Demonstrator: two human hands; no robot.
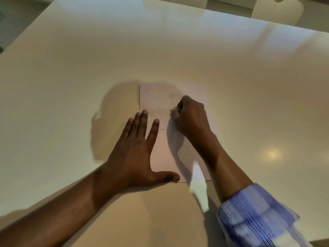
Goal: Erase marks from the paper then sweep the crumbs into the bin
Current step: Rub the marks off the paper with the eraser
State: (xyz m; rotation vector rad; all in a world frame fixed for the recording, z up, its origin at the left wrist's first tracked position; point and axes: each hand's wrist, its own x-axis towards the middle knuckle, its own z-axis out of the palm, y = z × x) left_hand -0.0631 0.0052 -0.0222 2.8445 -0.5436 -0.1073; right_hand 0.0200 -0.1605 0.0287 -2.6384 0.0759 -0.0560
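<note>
While spread left hand [135, 154] presses one paper [156, 97], right hand [190, 118] pinches one eraser [173, 111].

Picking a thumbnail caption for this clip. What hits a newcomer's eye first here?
The two bare hands in the middle: the left hand lies flat with spread fingers on the left edge of the paper, while the right hand is curled over the sheet's upper part, pinching what looks like a pale, blurred eraser. Next, the head shadow on the table left of the paper, and the blue striped sleeve at lower right.
</note>
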